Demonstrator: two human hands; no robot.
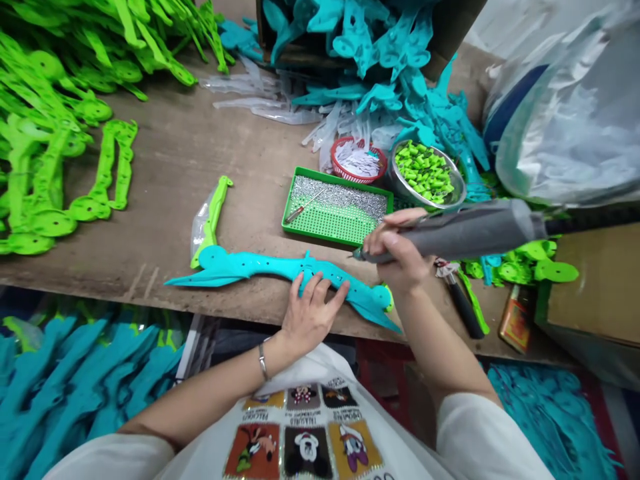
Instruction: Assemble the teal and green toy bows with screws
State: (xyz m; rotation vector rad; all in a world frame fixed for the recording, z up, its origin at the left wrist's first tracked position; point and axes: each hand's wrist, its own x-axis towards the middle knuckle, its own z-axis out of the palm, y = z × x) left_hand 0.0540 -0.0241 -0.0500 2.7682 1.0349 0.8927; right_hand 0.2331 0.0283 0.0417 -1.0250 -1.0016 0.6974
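A turquoise plastic toy bow (270, 265) lies across the front of the workbench, with small holes along its upper face. My left hand (311, 310) rests over its middle, fingers bent onto the plastic, holding it against the bench. In my right hand (403, 257) is a grey electric screwdriver (465, 230), gripped near its front end. Its tip points left, above the right half of the bow and apart from it. A lime-green arm with a clear plastic piece (211, 223) extends from the bow's left end. Another green part (387, 298) shows at the right end.
Behind the bow stand a green tray of screws (337, 208) holding a small screwdriver, a red basket (357, 160) and a metal bowl of green pieces (427, 173). Green parts (55, 133) pile up left, turquoise parts (370, 40) behind. Cutters (463, 303) lie right.
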